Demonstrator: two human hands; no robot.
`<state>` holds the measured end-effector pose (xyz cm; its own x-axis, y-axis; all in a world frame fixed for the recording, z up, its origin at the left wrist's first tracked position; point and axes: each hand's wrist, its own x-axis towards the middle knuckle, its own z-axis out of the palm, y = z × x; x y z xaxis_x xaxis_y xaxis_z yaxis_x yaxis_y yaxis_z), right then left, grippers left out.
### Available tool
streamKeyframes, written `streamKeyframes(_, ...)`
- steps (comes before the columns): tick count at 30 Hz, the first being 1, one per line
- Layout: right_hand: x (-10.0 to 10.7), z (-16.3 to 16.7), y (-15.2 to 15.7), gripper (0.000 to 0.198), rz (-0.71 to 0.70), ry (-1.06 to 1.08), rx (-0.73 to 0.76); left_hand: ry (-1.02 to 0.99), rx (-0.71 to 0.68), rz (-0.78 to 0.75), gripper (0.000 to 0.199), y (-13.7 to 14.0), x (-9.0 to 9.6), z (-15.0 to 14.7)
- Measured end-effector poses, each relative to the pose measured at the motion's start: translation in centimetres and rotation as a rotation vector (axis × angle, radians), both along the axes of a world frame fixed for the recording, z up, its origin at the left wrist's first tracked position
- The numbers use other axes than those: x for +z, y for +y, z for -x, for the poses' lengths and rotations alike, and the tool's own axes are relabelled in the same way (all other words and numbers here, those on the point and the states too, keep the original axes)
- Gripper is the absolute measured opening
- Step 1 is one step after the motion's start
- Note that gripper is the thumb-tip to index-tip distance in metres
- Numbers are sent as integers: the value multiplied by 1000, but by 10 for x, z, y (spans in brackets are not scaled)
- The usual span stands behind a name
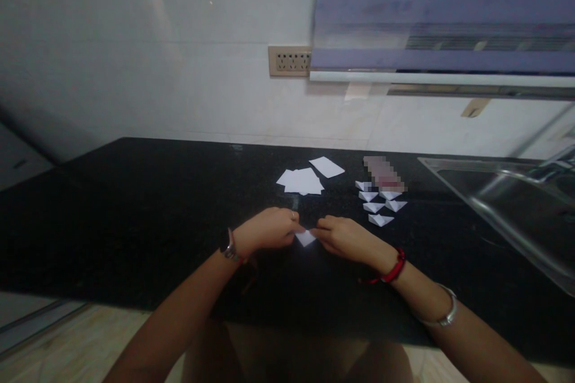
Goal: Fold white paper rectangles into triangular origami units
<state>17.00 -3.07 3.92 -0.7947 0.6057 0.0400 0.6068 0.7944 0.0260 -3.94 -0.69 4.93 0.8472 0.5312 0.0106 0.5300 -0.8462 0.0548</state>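
A small folded piece of white paper (306, 239) lies on the black countertop between my hands, one corner pointing toward me. My left hand (275, 227) has its fingers curled and pinches the paper's left corner. On the opposite corner, my right hand (340, 236) presses with its fingertips drawn together. Just beyond my hands is a loose stack of white paper sheets (302, 181), with a separate white sheet (327, 167) behind it. To the right sit several folded white paper pieces (380, 219), grouped in rows.
A blurred-out pinkish rectangular object (384, 172) lies behind the folded pieces. The steel sink (476, 203) is set into the black countertop (135, 215) at the right. Along the back runs a tiled wall with a socket strip (290, 61) and a purple-grey blind (431, 18).
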Motion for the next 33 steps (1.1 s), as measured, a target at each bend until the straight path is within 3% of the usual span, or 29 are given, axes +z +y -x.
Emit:
streamKeyframes(12,2,1,0,29,-8,-27,6,15,7,-15,28,-2,0,-1)
streamKeyframes(26,12,-9,-1,22,46,-31,4,40,90,11,34,-4,0,-3)
streamKeyframes(33,16,-12,-1,24,25,-37,-65,25,69,5,30,-3,-3,-2)
